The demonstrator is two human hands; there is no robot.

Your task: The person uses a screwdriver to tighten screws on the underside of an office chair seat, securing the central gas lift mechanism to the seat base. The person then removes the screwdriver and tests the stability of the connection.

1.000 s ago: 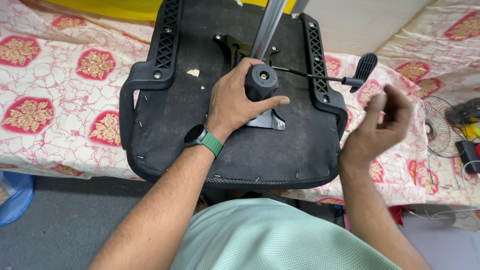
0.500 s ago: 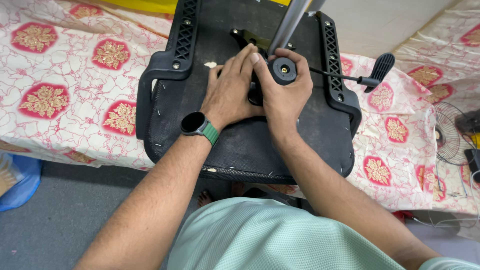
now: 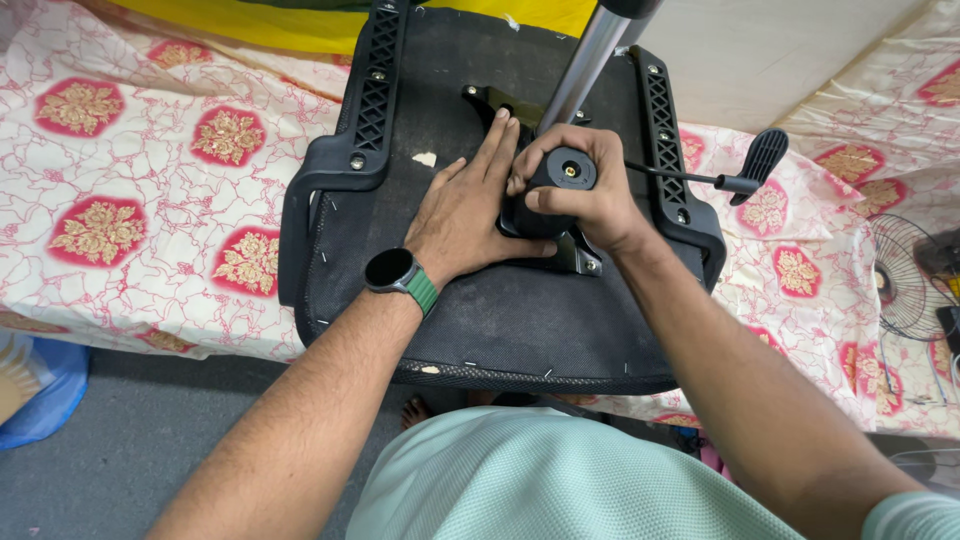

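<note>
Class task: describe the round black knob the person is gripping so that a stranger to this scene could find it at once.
Start at the upturned office chair seat lying on the floral cloth. At its centre sits a metal mechanism plate, below the silver column. The black knob is in the right hand; only it has a brass-coloured centre.

Black round knob (image 3: 563,172) on upturned chair seat (image 3: 500,300)
Knob enclosed by right fingers (image 3: 560,205); left fingers (image 3: 490,160) flat beside it.

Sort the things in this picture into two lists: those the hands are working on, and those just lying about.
In use:
upturned chair seat
black knob, gripped by the right hand
left hand, flat on the seat
metal column
lever

Lying about:
patterned cloth
fan
blue bag
</note>
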